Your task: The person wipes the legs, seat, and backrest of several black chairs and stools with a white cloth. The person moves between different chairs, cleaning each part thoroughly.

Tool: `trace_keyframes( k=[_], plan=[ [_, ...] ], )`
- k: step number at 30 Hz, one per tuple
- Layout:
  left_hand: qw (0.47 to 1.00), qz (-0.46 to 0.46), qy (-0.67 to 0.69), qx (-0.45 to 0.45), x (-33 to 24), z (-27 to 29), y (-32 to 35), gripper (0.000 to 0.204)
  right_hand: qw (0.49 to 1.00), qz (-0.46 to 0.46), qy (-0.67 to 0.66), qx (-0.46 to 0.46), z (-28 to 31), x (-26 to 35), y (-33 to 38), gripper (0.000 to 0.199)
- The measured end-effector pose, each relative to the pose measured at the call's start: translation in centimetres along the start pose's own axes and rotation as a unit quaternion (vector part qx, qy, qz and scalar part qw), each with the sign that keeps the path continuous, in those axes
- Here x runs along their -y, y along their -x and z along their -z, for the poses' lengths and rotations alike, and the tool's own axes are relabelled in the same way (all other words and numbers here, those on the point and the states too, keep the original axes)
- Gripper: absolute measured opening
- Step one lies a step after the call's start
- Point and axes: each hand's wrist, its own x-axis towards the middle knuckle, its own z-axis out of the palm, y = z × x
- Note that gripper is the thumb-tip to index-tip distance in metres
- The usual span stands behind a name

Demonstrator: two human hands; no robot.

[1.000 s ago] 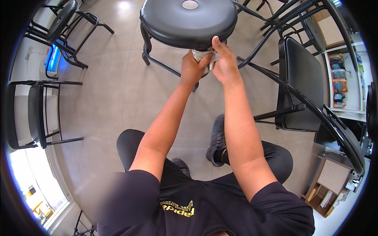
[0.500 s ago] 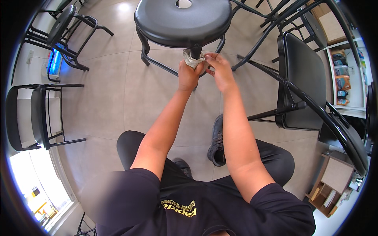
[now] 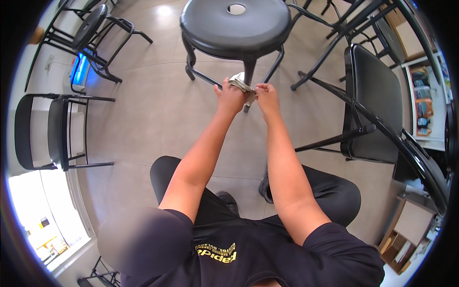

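Over on the right, a white shelf [image 3: 427,103] holds orange and blue packages [image 3: 422,98] stacked upright. Lower right, a brown cardboard box [image 3: 398,244] sits open on the floor. At far left, a blue-glowing screen [image 3: 79,71] leans by the wall.

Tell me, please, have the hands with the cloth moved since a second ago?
Yes. Both hands, left hand and right hand, have carried the cloth down from the stool seat's rim to its front leg.
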Motion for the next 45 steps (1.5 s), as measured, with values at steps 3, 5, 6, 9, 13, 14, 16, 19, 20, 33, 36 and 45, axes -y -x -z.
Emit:
trace_keyframes(
  k=[3, 5, 6, 9, 13, 14, 16, 19, 20, 33, 36, 45],
  plan=[
    [0.989, 0.05, -0.005, 0.139, 0.2, 4.1, -1.3, 0.037, 0.995, -0.055, 0.047, 0.063, -0.6, 0.5, 0.9, 0.024],
    [0.989, 0.075, 0.104, 0.076, 2.3, 4.5, 0.3, 0.037, 0.974, -0.144, 0.069, 0.162, -1.5, 4.4, 3.8, 0.026],
    [0.982, 0.08, 0.163, 0.048, 2.7, 4.3, 1.0, 0.038, 0.969, -0.142, 0.058, 0.192, -1.4, 4.9, 4.4, 0.028],
    [0.925, 0.153, 0.334, 0.098, 6.3, 5.5, 3.2, 0.037, 0.961, -0.091, 0.066, 0.253, -2.0, 6.1, 5.3, 0.034],
    [0.773, 0.249, 0.555, 0.18, 9.8, 12.4, 6.4, 0.035, 0.957, 0.09, 0.137, 0.24, -4.7, 8.7, 4.9, 0.05],
    [0.751, 0.276, 0.582, 0.146, 10.1, 13.4, 7.4, 0.035, 0.952, 0.135, 0.138, 0.238, -6.1, 9.7, 4.6, 0.058],
    [0.698, 0.322, 0.634, 0.079, 10.7, 14.9, 9.0, 0.034, 0.955, 0.155, 0.075, 0.24, -9.5, 12.0, 4.0, 0.07],
    [0.697, 0.313, 0.645, 0.038, 10.2, 16.2, 9.6, 0.034, 0.952, 0.202, 0.06, 0.221, -14.9, 14.0, -0.1, 0.085],
    [0.696, 0.3, 0.651, 0.044, 9.3, 16.7, 9.4, 0.034, 0.95, 0.223, 0.07, 0.208, -16.5, 14.4, -2.4, 0.09],
    [0.738, 0.335, 0.583, -0.051, 10.4, 20.6, 12.5, 0.038, 0.926, 0.262, -0.114, 0.247, -16.8, 18.4, 0.4, 0.024],
    [0.749, 0.355, 0.555, -0.07, 12.5, 19.0, 12.3, 0.038, 0.906, 0.21, -0.165, 0.327, -15.1, 17.8, 1.1, 0.014],
    [0.911, 0.259, 0.302, -0.108, 11.4, 8.3, 11.0, 0.042, 0.875, 0.159, -0.232, 0.395, -13.5, 18.5, 8.5, 0.01]
  ],
)
